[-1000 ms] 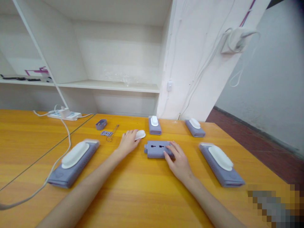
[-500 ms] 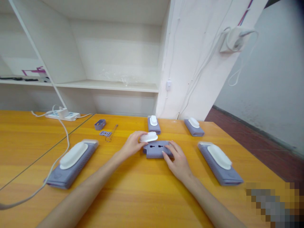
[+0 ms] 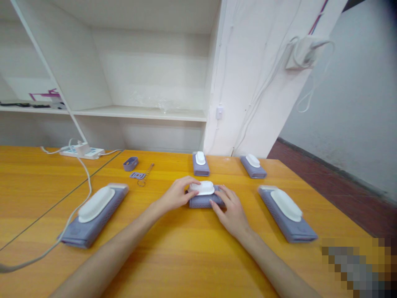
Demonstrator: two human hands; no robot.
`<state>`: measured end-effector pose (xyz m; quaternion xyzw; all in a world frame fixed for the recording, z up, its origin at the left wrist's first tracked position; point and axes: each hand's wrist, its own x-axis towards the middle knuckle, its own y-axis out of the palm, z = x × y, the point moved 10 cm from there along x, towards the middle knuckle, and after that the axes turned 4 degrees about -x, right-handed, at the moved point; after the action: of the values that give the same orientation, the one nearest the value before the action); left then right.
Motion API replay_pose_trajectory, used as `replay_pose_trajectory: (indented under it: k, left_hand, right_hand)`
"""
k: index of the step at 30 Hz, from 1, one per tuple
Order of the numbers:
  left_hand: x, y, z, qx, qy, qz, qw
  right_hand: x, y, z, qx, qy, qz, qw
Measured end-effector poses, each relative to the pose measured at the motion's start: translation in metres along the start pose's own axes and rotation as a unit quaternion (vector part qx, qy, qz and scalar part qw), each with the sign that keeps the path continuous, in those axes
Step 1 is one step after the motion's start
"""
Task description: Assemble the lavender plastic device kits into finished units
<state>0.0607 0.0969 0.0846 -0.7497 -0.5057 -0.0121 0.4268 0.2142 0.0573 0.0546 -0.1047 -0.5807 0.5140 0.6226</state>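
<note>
My left hand (image 3: 177, 194) pinches a white oval cap (image 3: 202, 187) and holds it on top of a purple rectangular base (image 3: 201, 201) in the middle of the orange table (image 3: 186, 248). My right hand (image 3: 231, 209) grips the base's right end, with fingers curled over its front edge. Both forearms stretch in from the bottom of the picture.
Four more purple bases with white caps lie around: a big one left (image 3: 93, 213), a big one right (image 3: 287, 209), two small ones behind (image 3: 200, 162) (image 3: 252, 164). A purple tray (image 3: 130, 163), a small plate and spring (image 3: 143, 174), and a power strip (image 3: 82, 151) with cable sit at the left.
My left hand carried the white cap from the table at the left over to the purple base and set it on top. My right hand stayed on the base.
</note>
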Motion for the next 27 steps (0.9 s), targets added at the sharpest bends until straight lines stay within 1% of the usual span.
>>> replay_pose_trajectory:
  k: [6, 11, 17, 19, 22, 27]
  left_hand:
    - [-0.001, -0.001, 0.0, -0.006, 0.012, 0.016, 1.0]
    - [-0.003, 0.004, -0.001, 0.016, 0.007, 0.029, 0.999]
    - [-0.006, 0.007, 0.002, 0.034, 0.0, 0.028, 0.999]
    - [-0.008, 0.005, 0.004, 0.051, -0.003, 0.012, 0.999]
    - [-0.013, 0.0, 0.005, 0.102, -0.013, -0.03, 0.994]
    - [-0.027, -0.01, 0.007, 0.224, -0.068, -0.097, 0.967]
  right_hand:
    - [0.0, 0.001, -0.002, 0.001, 0.013, 0.004, 1.0]
    - [-0.001, 0.003, -0.002, 0.003, 0.012, 0.011, 1.0]
    - [0.001, 0.003, -0.001, 0.004, 0.015, 0.016, 1.0]
    - [0.001, 0.002, 0.0, 0.003, 0.017, 0.017, 1.0]
    - [0.001, 0.001, 0.0, -0.009, 0.026, 0.017, 0.999]
    - [0.001, 0.004, -0.001, -0.02, 0.027, 0.033, 0.999]
